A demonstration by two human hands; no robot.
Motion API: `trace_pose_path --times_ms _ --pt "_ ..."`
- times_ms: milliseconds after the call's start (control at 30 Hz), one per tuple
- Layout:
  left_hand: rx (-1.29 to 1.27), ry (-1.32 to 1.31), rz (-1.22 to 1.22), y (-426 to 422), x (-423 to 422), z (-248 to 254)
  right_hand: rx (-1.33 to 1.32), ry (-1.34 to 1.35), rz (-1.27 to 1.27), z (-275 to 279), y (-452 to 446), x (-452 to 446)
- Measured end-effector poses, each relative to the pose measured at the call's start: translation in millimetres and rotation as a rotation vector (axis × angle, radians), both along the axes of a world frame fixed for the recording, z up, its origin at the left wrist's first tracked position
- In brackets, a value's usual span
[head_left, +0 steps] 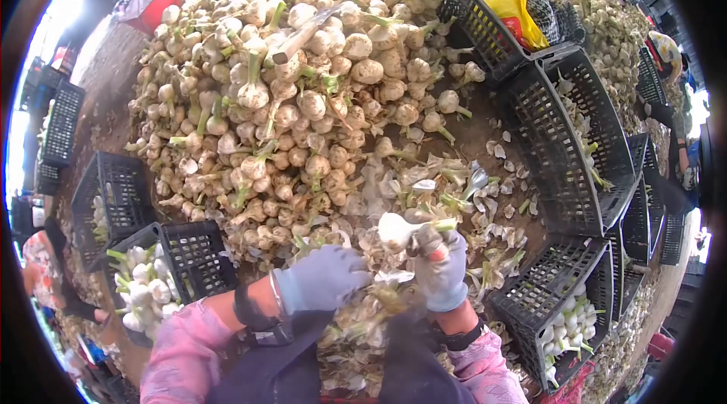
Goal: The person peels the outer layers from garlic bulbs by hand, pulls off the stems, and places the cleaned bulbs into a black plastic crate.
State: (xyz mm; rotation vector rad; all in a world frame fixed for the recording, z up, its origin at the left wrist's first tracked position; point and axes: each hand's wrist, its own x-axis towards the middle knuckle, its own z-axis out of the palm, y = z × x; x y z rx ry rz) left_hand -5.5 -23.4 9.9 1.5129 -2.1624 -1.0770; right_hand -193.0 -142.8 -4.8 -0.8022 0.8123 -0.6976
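Observation:
Low in the head view, my right hand (441,264) in a soiled grey glove grips a white garlic bulb (395,233) by its green-tipped stem, the bulb pointing left. My left hand (326,278), in a grey-purple glove, is just left of it, fingers curled toward the right; its fingertips are blurred and whether they hold anything is hidden. Beyond both hands rises a big heap of unpeeled garlic (303,101). A wooden-handled tool (303,37) lies on the heap. Loose skins and stem scraps (477,215) cover the ground around my right hand.
Black crates with peeled white garlic stand at left (201,260) and right (549,275). More crates (556,146) line the right side, one with a yellow bag (522,3). A red bucket (155,9) is at upper left. Other people sit at both edges.

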Motion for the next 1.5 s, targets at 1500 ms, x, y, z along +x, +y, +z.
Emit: trace_pose_path --times_ms 1500 --pt "-0.042 1.131 0.755 -3.3 -14.8 -0.4 0.782 -0.242 -0.137 -17.9 11.2 -10.4"
